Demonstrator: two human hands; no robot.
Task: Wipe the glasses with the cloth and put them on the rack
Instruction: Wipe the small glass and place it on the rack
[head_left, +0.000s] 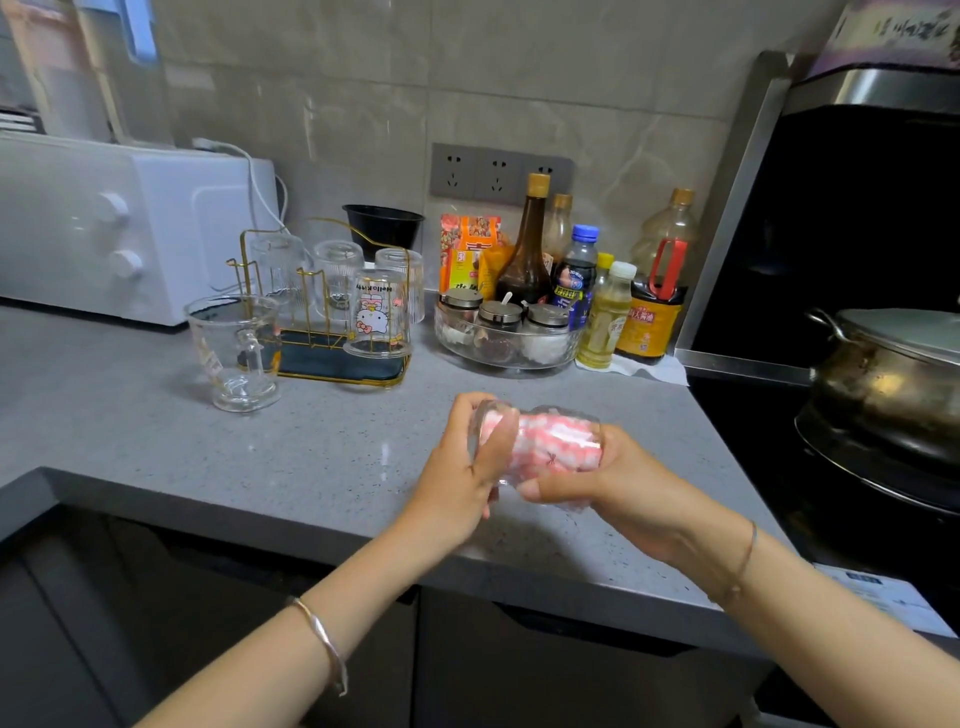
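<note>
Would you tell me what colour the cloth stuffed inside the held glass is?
The cloth is pink and white, seen through the glass in the head view.

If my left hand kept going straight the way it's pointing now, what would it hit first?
Probably the glass it already grips, with the pink cloth stuffed inside. Beyond that, the line heads up-right toward the seasoning jar bowl, though depth is unclear.

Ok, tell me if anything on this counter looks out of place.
Only one thing: a glass mug stands upright on the counter beside the rack, while four glasses sit inverted on it. It probably awaits wiping.
</note>
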